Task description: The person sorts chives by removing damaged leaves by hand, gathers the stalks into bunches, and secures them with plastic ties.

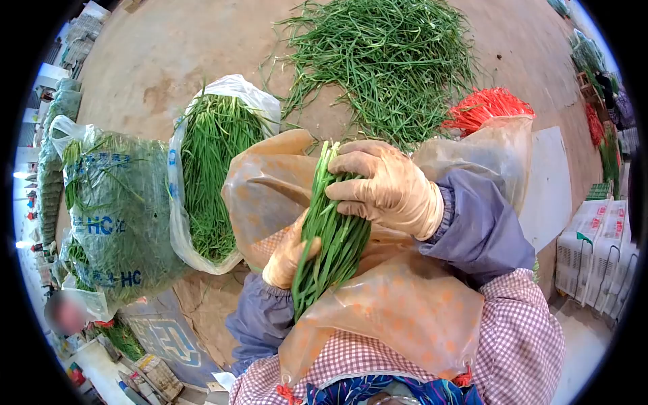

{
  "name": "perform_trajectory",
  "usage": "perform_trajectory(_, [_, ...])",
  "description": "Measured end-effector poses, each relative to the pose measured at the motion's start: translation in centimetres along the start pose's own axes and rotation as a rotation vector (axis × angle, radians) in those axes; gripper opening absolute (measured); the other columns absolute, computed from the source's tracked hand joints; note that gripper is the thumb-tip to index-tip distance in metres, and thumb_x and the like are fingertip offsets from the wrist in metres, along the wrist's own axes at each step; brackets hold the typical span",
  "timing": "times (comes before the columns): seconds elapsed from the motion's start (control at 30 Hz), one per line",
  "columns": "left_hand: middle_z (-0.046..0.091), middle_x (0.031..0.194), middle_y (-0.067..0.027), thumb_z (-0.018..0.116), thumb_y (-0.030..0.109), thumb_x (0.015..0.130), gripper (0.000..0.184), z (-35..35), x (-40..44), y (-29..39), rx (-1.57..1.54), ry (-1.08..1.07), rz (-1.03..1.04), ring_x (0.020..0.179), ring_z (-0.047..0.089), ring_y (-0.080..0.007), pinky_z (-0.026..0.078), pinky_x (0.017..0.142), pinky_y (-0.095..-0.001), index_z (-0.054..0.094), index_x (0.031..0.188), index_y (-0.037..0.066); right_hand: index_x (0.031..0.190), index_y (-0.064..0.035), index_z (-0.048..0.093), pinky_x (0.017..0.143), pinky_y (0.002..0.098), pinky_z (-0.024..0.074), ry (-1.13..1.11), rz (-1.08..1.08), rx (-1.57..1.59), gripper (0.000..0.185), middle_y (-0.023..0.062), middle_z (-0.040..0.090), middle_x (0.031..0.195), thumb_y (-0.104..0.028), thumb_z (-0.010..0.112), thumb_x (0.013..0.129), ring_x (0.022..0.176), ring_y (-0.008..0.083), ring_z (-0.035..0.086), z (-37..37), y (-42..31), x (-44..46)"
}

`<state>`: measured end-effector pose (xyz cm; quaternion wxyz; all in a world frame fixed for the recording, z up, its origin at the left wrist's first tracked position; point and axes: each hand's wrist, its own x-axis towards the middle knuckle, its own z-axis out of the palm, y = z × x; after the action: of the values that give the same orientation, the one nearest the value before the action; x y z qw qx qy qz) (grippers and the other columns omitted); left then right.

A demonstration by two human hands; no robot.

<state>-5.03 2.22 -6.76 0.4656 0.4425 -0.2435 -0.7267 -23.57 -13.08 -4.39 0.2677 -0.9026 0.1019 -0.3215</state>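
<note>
My two hands, in cream-coloured gloves, hold one bunch of long green stalks (331, 236) that looks like garlic chives. It stands tilted over my lap, with pale cut ends at the top. My left hand (289, 256) wraps round its lower left side, thumb across the front. Higher up, my right hand (385, 185) curls its fingers over the front and right side near the cut ends. Beneath both hands spreads a translucent, orange-spotted plastic apron (391, 310).
A big loose heap of green stalks (378, 61) lies on the floor ahead. Red ties (489, 110) sit at its right. To the left stand an open bag of greens (219, 175) and a full printed bag (121, 216). White crates (594, 250) are stacked at right.
</note>
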Motion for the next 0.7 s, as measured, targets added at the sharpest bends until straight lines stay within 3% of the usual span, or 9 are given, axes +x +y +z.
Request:
perform_trajectory(0.23, [0.056,0.129,-0.0059,0.062,0.034,0.092,0.064,0.1,0.3,-0.1,-0.367,-0.089,-0.135,0.111,0.056,-0.015,0.047,0.093,-0.0293,0.039,0.144,0.004,0.098,-0.0094,0.069,0.089,0.0436,0.0499,0.029,0.125,0.222,0.018,0.0119,0.065,0.109,-0.012,0.075,0.081,0.107,0.0363,0.061,-0.4,-0.1,-0.4])
perform_trajectory(0.37, [0.053,0.132,-0.0074,0.066,0.039,0.088,0.074,-0.6,0.3,-0.6,-0.127,-0.055,-0.079,0.117,0.052,-0.0168,0.043,0.1,-0.032,0.036,0.145,0.003,0.095,-0.0057,0.069,0.091,0.0427,0.0499,0.116,0.233,0.302,0.015,0.0124,0.067,0.106,-0.009,0.074,0.081,0.107,0.0357,0.062,0.6,-0.2,-0.9])
perform_trajectory(0.5, [0.05,0.135,-0.0088,0.067,0.034,0.088,0.074,-1.0,0.6,-0.8,-0.064,-0.159,-0.021,0.121,0.049,-0.0186,0.039,0.104,-0.0328,0.035,0.145,0.001,0.095,-0.0045,0.065,0.089,0.0409,0.0507,0.19,0.224,0.041,0.015,0.0114,0.068,0.1,-0.01,0.073,0.083,0.103,0.0338,0.064,2.0,-0.8,-0.8])
perform_trajectory(0.53, [0.05,0.135,-0.0091,0.067,0.033,0.087,0.074,-0.7,0.5,-0.5,-0.06,-0.139,-0.042,0.122,0.048,-0.019,0.038,0.105,-0.0328,0.035,0.145,0.0,0.095,-0.0036,0.064,0.087,0.0375,0.0512,0.212,0.203,-0.007,0.015,0.0087,0.068,0.101,-0.012,0.071,0.086,0.101,0.027,0.065,2.2,-0.8,-0.8])
perform_trajectory(0.67, [0.049,0.137,-0.0102,0.068,0.029,0.087,0.075,0.4,0.0,0.0,0.058,-0.01,-0.014,0.125,0.046,-0.0206,0.036,0.107,-0.0339,0.033,0.146,-0.001,0.095,-0.0011,0.066,0.081,0.0292,0.0509,0.418,0.802,0.755,0.01,0.0051,0.07,0.095,-0.01,0.064,0.093,0.089,0.0133,0.064,2.4,-1.0,-0.8])
perform_trajectory(0.7, [0.049,0.138,-0.0105,0.068,0.028,0.087,0.074,0.3,0.0,-0.1,0.014,-0.019,-0.03,0.126,0.046,-0.0209,0.036,0.108,-0.0342,0.033,0.146,-0.001,0.094,-0.0028,0.068,0.079,0.0286,0.0511,0.495,0.907,0.9,0.01,0.0057,0.07,0.091,-0.011,0.062,0.094,0.085,0.0142,0.064,1.7,-0.5,-0.6])
